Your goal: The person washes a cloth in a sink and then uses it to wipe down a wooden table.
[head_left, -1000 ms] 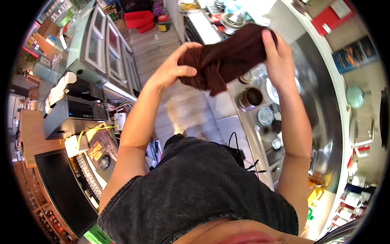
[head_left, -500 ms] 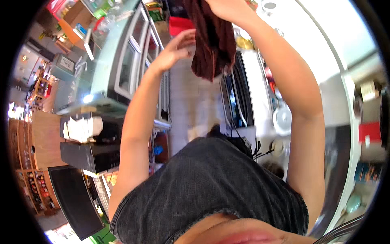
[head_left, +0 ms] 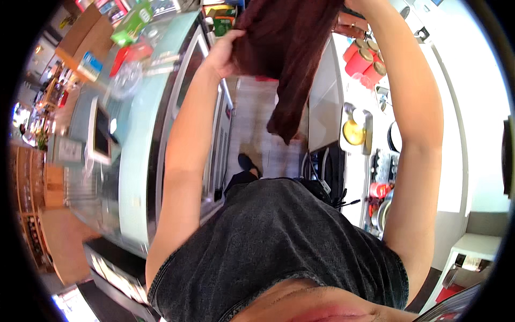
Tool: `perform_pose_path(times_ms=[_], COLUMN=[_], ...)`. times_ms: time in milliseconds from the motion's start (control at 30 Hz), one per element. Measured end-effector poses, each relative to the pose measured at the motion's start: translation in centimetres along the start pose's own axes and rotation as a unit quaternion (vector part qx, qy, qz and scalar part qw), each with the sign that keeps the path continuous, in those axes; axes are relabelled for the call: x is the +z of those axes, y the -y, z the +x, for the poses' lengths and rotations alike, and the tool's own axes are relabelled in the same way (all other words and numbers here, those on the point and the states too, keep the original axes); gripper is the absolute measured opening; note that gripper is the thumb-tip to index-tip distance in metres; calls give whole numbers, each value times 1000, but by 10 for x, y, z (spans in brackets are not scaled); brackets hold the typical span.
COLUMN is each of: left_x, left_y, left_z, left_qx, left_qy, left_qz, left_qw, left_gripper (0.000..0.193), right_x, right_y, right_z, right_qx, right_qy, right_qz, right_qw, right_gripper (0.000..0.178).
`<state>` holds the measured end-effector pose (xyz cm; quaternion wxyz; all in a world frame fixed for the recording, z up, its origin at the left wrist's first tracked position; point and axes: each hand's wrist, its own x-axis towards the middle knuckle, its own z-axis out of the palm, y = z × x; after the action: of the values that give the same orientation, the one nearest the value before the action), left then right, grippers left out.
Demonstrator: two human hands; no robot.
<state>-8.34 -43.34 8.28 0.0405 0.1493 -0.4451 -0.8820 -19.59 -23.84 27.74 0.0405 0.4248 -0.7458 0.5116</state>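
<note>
A dark maroon cloth [head_left: 284, 45] hangs spread between my raised hands, high in the head view, with its top beyond the upper edge. One long strip of it dangles down on the right, above the floor. My left hand [head_left: 225, 53] is closed on the cloth's left edge, some of its fingers hidden behind the fabric. At the upper edge, my right hand [head_left: 358, 4] grips the cloth's right upper part. Most of that hand is cut off by the picture's edge.
On my left runs a glass-topped display counter [head_left: 137, 161] with a tablet [head_left: 101, 131], a green box [head_left: 133, 22] and an open cardboard box [head_left: 83, 40]. Along the right, a white worktop [head_left: 351, 161] bears red canisters [head_left: 360, 61] and a tray [head_left: 368, 131]. A narrow aisle [head_left: 252, 115] lies between.
My left hand, apart from the cloth before, now holds its left edge. The cloth has spread wider, and my right hand has moved right. The view has shifted forward along the aisle.
</note>
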Motion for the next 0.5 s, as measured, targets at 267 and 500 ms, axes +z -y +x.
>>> perform_pose_path(times_ms=[267, 500], left_x=[-62, -112], left_y=[-58, -20], left_z=[181, 360], left_qx=[137, 22], left_qy=[266, 128], left_qz=[-271, -83], left_qw=[915, 988], left_gripper=[61, 55], right_x=[-4, 52], right_y=[-112, -273], right_z=[163, 336], right_qx=[222, 254], right_qy=[13, -29], right_qz=[258, 291], right_qw=[940, 922], right_gripper=[34, 35])
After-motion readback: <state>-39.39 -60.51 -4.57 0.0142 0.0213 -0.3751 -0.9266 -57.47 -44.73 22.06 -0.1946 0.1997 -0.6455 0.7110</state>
